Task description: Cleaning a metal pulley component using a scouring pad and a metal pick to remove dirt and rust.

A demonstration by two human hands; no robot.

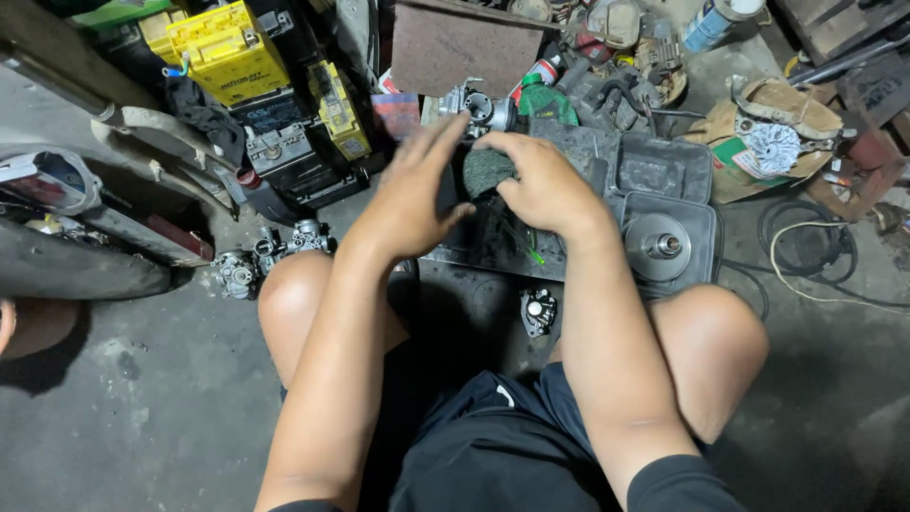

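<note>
My right hand (540,185) is closed around a dark green scouring pad (487,171), pressing it against a small dark part above a black tray (664,171). My left hand (409,194) is blurred by motion, fingers spread, just left of the pad and the dark part; I cannot tell whether it touches them. A metal carburetor (479,106) lies just beyond both hands. A small metal cover (536,311) rests on the floor between my knees.
Two carburetors (270,256) lie on the concrete floor at left, near a vehicle's body panel (66,190). Yellow-topped batteries (227,47) stand at the back left. A round pulley (659,245) sits in the tray. Spray cans, cardboard, cables and loose parts crowd the back right.
</note>
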